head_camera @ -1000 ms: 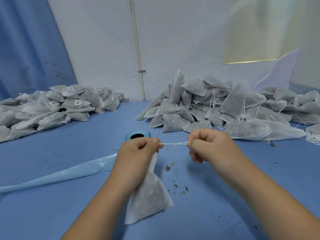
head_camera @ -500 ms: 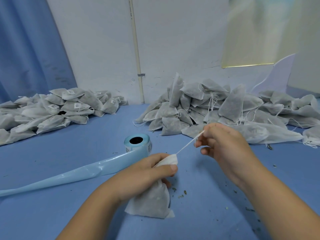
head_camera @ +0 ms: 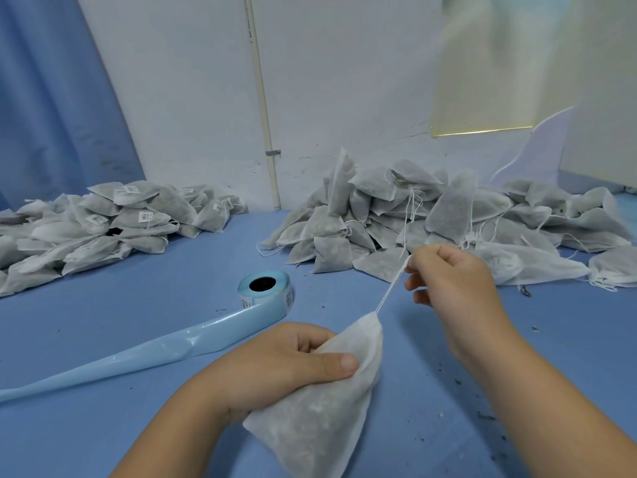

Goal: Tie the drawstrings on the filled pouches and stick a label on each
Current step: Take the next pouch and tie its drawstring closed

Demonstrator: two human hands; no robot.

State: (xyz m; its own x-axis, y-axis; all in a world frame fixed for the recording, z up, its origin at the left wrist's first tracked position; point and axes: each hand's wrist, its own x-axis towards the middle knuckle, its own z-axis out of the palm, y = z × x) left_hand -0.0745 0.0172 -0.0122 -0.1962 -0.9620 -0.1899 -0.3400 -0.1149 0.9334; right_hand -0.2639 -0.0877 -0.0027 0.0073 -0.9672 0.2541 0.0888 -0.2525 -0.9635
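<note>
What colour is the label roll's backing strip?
Light blue; the label roll and its trailing strip show clearly in the head view.

On the worktop (head_camera: 103,339) the label roll (head_camera: 265,289) stands in the middle, its strip (head_camera: 155,350) trailing left; a pouch pile with labels (head_camera: 103,225) lies behind it to the left; a pile without labels (head_camera: 431,219) lies behind to the right, against the wall (head_camera: 344,98). The held pouch (head_camera: 320,408) is nearest, before the roll.

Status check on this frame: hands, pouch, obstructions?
Left hand grips white fabric pouch. Right hand pulls its white drawstring taut. No label yet. Nothing obstructing.
</note>
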